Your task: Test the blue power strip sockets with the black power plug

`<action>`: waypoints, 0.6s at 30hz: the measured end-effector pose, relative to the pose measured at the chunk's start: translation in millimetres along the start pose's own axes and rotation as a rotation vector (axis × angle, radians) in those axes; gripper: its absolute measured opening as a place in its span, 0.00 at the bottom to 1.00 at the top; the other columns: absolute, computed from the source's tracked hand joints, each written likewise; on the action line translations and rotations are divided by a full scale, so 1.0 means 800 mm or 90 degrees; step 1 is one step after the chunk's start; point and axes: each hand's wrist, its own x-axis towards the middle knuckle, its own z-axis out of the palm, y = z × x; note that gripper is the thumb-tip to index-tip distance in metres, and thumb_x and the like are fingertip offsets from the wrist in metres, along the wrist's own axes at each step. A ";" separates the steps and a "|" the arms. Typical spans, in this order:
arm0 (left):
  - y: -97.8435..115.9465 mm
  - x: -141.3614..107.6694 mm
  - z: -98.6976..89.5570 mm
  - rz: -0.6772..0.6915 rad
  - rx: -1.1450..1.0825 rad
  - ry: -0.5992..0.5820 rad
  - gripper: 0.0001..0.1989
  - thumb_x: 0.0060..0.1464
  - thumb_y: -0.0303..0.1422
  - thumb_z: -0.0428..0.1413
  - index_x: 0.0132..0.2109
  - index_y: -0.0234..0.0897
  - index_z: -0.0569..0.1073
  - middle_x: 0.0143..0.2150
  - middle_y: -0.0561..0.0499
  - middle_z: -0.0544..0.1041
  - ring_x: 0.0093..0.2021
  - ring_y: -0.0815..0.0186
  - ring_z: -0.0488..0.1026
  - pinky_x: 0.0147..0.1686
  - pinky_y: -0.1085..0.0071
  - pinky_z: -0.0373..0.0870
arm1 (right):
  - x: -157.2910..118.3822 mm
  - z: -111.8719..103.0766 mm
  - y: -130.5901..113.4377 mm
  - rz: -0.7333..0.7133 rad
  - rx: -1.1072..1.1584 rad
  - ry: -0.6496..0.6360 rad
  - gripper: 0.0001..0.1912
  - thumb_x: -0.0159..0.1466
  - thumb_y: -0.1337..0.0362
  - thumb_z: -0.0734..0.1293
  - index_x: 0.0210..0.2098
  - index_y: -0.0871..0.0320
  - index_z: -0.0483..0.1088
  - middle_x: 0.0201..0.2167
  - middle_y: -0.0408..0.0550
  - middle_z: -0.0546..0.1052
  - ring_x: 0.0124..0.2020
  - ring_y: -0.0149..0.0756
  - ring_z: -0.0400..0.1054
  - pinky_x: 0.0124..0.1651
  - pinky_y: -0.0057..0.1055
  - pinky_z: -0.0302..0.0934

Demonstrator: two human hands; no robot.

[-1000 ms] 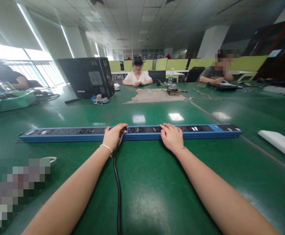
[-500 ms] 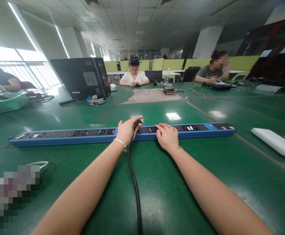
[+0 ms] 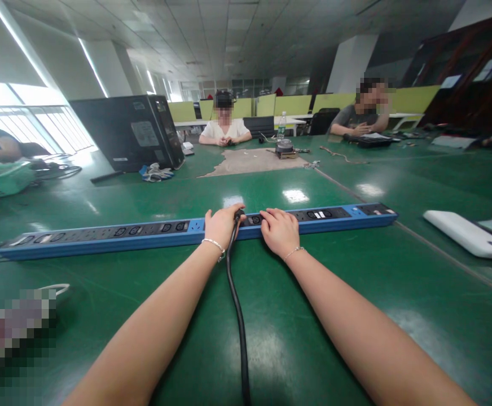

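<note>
Across the green table lies a long blue power strip (image 3: 114,243) with a row of black sockets along its top. My left hand (image 3: 223,225) is closed round a black plug (image 3: 239,215) at the strip's middle; whether the plug sits in a socket is hidden by the fingers. From it a thick black power cord (image 3: 240,316) runs toward me over the table. Just to the right, my right hand (image 3: 280,230) rests on the strip, fingers over its far side and thumb on the near side, gripping it.
A white power bank-like box (image 3: 468,232) lies at the right. Farther back are a black computer case (image 3: 131,135), gloves (image 3: 157,172), a green basket (image 3: 3,179) and a water bottle (image 3: 282,125). Several people sit round the table. A blurred-out object (image 3: 13,327) lies near left.
The plug in my left hand sits slightly lower against the strip. The view has turned a little, so the strip appears more tilted. My right hand stays on the strip.
</note>
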 end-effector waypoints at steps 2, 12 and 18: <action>0.000 -0.001 0.000 0.011 -0.009 -0.003 0.18 0.59 0.41 0.46 0.54 0.48 0.67 0.47 0.48 0.77 0.48 0.58 0.72 0.54 0.55 0.59 | 0.000 0.000 0.000 0.000 0.000 0.002 0.18 0.64 0.62 0.56 0.48 0.52 0.72 0.51 0.47 0.72 0.54 0.39 0.60 0.57 0.41 0.47; 0.015 0.002 -0.008 0.062 0.022 -0.045 0.17 0.59 0.39 0.46 0.54 0.43 0.68 0.51 0.48 0.75 0.50 0.59 0.71 0.48 0.64 0.66 | 0.000 0.001 0.001 -0.001 0.006 0.005 0.18 0.64 0.62 0.56 0.47 0.52 0.72 0.51 0.46 0.73 0.55 0.40 0.61 0.57 0.41 0.46; 0.012 -0.008 -0.001 0.056 0.050 -0.030 0.17 0.60 0.39 0.45 0.54 0.44 0.66 0.52 0.47 0.74 0.48 0.58 0.72 0.49 0.60 0.64 | 0.001 -0.002 0.000 0.012 0.022 0.002 0.17 0.63 0.63 0.57 0.47 0.52 0.72 0.51 0.47 0.73 0.55 0.40 0.61 0.58 0.43 0.48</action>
